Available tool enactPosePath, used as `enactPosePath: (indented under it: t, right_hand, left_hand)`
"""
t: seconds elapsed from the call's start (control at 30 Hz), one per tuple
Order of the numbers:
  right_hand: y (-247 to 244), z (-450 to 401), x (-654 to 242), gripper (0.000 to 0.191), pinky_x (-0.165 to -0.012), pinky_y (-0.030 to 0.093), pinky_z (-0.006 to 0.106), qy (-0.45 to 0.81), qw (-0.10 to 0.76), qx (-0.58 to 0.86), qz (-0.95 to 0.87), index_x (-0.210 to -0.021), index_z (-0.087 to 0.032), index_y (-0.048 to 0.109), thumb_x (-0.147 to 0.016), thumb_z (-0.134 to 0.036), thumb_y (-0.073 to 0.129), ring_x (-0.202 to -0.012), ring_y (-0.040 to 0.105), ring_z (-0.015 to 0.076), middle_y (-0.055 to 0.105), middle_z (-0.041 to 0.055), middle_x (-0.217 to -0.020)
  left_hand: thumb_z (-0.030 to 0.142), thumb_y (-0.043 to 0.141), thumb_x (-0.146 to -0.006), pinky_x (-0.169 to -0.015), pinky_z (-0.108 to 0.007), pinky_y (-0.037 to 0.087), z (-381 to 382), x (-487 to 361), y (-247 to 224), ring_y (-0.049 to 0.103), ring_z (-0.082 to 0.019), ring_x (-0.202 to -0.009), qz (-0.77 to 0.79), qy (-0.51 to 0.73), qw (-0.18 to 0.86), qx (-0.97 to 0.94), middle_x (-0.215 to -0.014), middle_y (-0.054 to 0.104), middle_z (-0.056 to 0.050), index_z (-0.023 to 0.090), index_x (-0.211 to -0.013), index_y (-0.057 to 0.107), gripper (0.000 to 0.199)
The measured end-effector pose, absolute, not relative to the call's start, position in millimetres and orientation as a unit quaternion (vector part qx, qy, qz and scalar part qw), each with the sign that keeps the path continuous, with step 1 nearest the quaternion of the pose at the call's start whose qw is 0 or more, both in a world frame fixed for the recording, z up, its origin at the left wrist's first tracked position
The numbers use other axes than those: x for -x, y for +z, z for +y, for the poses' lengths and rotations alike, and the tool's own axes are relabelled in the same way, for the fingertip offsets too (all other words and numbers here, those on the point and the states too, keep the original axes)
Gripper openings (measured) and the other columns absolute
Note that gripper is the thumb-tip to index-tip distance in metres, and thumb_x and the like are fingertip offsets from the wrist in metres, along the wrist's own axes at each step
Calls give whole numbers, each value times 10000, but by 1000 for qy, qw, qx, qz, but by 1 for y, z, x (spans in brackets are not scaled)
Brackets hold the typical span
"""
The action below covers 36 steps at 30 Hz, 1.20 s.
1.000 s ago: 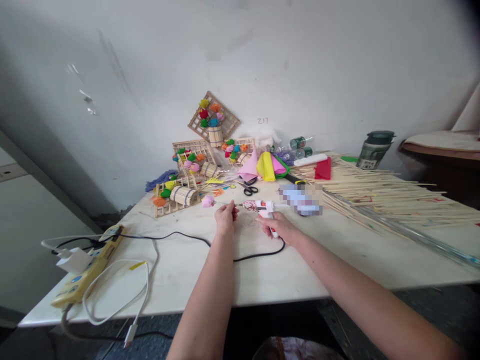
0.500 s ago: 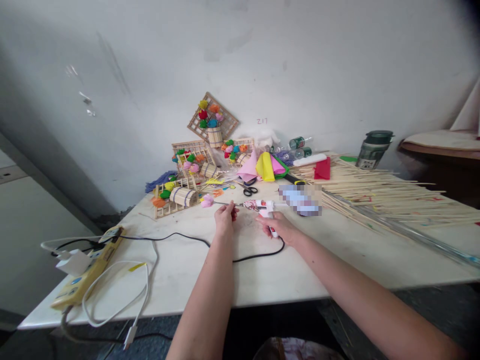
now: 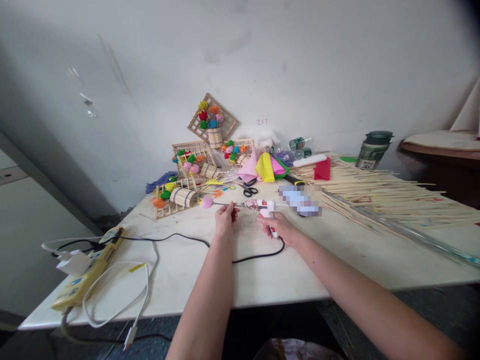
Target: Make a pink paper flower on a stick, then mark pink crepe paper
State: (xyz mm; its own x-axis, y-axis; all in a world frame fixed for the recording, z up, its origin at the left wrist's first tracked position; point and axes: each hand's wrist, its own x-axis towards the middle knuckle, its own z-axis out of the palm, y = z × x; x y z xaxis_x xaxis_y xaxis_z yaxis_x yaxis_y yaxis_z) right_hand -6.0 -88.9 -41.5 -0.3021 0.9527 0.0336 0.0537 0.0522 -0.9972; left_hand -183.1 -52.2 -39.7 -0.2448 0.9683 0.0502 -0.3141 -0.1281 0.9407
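Observation:
My left hand (image 3: 225, 218) pinches a thin stick with a small pink paper flower (image 3: 207, 201) at its far end. My right hand (image 3: 280, 227) grips the handle of a white glue gun (image 3: 262, 205), whose nozzle points left at the stick beside my left fingers. The gun's black cord (image 3: 195, 240) trails across the white table (image 3: 262, 280) to a yellow power strip (image 3: 84, 275) at the left edge.
Wooden lattice frames with coloured paper flowers (image 3: 195, 165) stand at the back against the wall. Folded coloured paper (image 3: 266, 166), black scissors (image 3: 250, 191), a heap of bamboo sticks (image 3: 386, 195) and a dark green lidded cup (image 3: 375, 148) lie to the right. A white charger cable (image 3: 120, 300) loops at front left.
Both hands stay almost in place. The stick with the pink flower and the glue gun have shifted very slightly.

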Motion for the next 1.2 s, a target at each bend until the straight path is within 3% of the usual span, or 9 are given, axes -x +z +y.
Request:
enactPosePath:
  t: [1.2]
  right_hand:
    - [-35,-93,7,292,-367,265,204,558,420,402,-592,-533,-149,497,-701,-380,560,-382,400,71,473,-17,-432]
  left_hand:
    - [353,658,-622,-415,-175,254,-55,184,-38,407,-38,-424,393,649,521,-392,-569,542,3,99,-822,587,331]
